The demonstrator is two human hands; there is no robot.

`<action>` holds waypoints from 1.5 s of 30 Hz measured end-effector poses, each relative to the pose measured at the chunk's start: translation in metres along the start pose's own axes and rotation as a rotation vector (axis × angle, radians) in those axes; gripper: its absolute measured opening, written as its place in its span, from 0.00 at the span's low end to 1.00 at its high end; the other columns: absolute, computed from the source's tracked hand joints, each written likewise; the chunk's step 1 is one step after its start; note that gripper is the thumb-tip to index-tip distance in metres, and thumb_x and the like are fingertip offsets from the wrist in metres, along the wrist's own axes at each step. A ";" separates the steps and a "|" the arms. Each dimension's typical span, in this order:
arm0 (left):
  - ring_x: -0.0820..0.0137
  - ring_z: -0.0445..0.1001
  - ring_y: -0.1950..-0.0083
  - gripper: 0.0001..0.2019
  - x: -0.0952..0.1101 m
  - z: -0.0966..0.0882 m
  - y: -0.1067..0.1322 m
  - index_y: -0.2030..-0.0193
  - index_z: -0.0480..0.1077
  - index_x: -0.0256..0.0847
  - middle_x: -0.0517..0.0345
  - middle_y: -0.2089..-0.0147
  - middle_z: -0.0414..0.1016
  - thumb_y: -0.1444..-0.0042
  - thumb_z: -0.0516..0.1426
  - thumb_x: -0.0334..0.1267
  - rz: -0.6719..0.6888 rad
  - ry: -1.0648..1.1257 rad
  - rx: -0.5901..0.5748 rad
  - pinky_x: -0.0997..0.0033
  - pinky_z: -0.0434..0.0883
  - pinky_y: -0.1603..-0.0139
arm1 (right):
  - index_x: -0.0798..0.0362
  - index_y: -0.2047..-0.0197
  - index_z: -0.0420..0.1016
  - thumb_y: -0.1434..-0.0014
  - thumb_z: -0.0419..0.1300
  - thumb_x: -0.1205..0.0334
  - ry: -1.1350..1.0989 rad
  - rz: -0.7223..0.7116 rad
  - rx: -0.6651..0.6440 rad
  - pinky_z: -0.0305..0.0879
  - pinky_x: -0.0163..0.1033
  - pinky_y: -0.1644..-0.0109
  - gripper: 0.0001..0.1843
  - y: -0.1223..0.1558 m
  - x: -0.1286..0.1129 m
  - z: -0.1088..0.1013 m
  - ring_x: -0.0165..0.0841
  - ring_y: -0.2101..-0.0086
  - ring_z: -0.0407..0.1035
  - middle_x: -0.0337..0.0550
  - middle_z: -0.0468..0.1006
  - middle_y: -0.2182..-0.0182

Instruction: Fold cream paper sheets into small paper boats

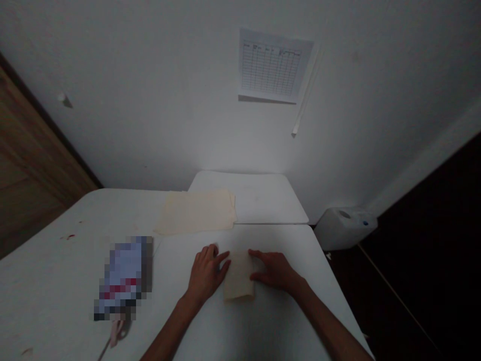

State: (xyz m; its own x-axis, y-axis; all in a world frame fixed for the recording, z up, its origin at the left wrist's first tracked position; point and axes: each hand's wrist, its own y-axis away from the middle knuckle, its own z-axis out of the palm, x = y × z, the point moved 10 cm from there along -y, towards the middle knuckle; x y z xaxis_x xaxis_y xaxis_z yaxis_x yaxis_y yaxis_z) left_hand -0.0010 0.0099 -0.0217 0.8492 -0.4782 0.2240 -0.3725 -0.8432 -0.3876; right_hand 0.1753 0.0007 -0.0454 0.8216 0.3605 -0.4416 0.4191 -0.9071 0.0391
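A small folded cream sheet [239, 276] lies flat on the white table; I cannot tell whether it is cloth or paper. My left hand [206, 273] rests at its left edge, thumb and index finger stretched toward it and apart, the other fingers partly bent. On the opposite side, my right hand [276, 269] has its index fingertip near the upper right corner and its thumb lower along the right edge, with a gap between them. Neither hand grips the sheet. Farther back, larger cream sheets [197, 211] lie overlapping.
The white table [180, 328] meets a white board or panel [263, 198] near the wall. A blurred-out blue-and-red item [122, 273] lies left, with a pinkish cord end [117, 331] below it. A white plastic container [340, 228] stands right. A printed chart [272, 65] hangs on the wall.
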 end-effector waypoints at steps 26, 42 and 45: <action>0.61 0.65 0.56 0.13 0.000 -0.003 -0.001 0.51 0.75 0.49 0.53 0.60 0.65 0.38 0.54 0.44 -0.022 0.036 0.013 0.61 0.63 0.58 | 0.48 0.33 0.54 0.62 0.68 0.34 0.055 -0.121 -0.042 0.48 0.51 0.38 0.58 0.009 -0.018 -0.004 0.48 0.42 0.55 0.48 0.63 0.38; 0.56 0.61 0.37 0.18 0.032 0.001 0.009 0.42 0.66 0.42 0.45 0.36 0.62 0.36 0.50 0.41 0.111 0.027 0.001 0.51 0.63 0.42 | 0.49 0.31 0.49 0.60 0.68 0.37 0.040 -0.127 -0.052 0.42 0.51 0.35 0.59 0.009 -0.015 0.001 0.48 0.37 0.49 0.48 0.59 0.35; 0.57 0.58 0.33 0.21 0.053 0.019 0.009 0.38 0.62 0.37 0.43 0.32 0.58 0.35 0.45 0.39 0.135 -0.032 -0.047 0.51 0.60 0.38 | 0.50 0.31 0.48 0.61 0.69 0.37 0.028 -0.116 -0.043 0.42 0.50 0.34 0.61 0.009 -0.014 0.000 0.47 0.36 0.48 0.50 0.59 0.36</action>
State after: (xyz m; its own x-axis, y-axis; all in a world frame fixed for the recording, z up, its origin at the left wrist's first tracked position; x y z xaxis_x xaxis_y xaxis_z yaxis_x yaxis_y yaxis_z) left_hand 0.0474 -0.0184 -0.0307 0.8017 -0.5803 0.1436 -0.5005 -0.7829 -0.3696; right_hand 0.1678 -0.0128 -0.0391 0.7766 0.4690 -0.4206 0.5277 -0.8490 0.0278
